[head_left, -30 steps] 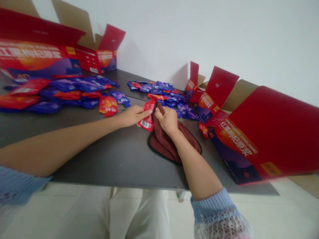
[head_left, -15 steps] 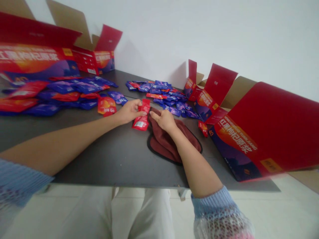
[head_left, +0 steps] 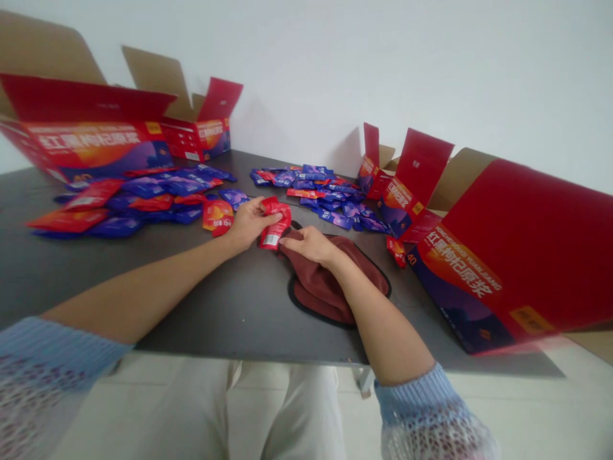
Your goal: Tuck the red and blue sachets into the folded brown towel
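My left hand (head_left: 251,222) is closed on a red sachet (head_left: 274,237), with the thumb across its front and a barcode facing me. Just to the right, my right hand (head_left: 310,245) pinches a brown cloth (head_left: 330,291) with black edging. The cloth's gathered corner comes up against the lower right side of the sachet, and the rest of it lies loosely folded on the table. An orange-red sachet (head_left: 217,216) lies flat behind my left wrist.
A heap of blue and red sachets (head_left: 143,199) lies at the left and another pile (head_left: 325,195) at the back middle. Open red cartons stand at the left (head_left: 110,150), back left (head_left: 215,135) and right (head_left: 460,281). The grey table's (head_left: 205,319) front edge is near my legs.
The camera view has shifted, so the left cartons show more fully. My right hand has brought the cloth from the sachet's upper right down to its lower right edge. The sachet tilts differently.
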Demonstrator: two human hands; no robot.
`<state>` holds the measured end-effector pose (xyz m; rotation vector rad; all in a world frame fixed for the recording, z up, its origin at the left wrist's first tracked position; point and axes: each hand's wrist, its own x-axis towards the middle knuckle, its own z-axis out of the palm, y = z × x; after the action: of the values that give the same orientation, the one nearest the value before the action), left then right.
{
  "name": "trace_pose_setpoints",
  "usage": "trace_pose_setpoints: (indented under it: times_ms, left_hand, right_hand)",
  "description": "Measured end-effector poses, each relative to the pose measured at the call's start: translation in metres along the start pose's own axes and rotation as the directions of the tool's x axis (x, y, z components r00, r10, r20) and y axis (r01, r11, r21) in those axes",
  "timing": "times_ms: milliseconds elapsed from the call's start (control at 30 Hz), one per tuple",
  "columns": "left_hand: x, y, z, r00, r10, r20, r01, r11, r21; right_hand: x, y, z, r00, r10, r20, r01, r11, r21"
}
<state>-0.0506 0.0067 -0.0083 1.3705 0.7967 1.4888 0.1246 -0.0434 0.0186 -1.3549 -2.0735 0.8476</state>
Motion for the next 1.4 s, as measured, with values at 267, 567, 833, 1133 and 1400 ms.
trace_pose_setpoints:
  times_ms: [267, 567, 833, 1133, 1400]
  left_hand:
    - [0.001, 0.018, -0.02, 0.926, -0.299, 0.23, 0.327, 0.94, -0.095]
    - [-0.003, 0.016, -0.019, 0.824, -0.399, 0.402, 0.406, 0.911, 0.072]
    - [-0.015, 0.01, 0.006, 0.939, -0.281, 0.197, 0.251, 0.954, 0.164]
    - [-0.016, 0.009, 0.008, 0.983, -0.173, 0.069, 0.158, 0.971, 0.181]
    - [-0.005, 0.001, 0.001, 0.984, -0.164, -0.065, 0.171, 0.977, 0.124]
  right_hand:
    - [-0.014, -0.018, -0.028, 0.997, -0.05, -0.05, 0.014, 0.834, -0.552]
    - [0.003, 0.015, -0.014, 0.983, -0.087, -0.163, 0.071, 0.992, -0.107]
    - [0.015, 0.026, -0.003, 0.949, 0.122, -0.291, -0.032, 0.955, 0.296]
    - [0.001, 0.012, -0.021, 0.975, 0.219, -0.045, -0.189, 0.915, 0.357]
    - [-0.001, 0.007, -0.025, 0.99, 0.136, 0.029, -0.136, 0.991, -0.018]
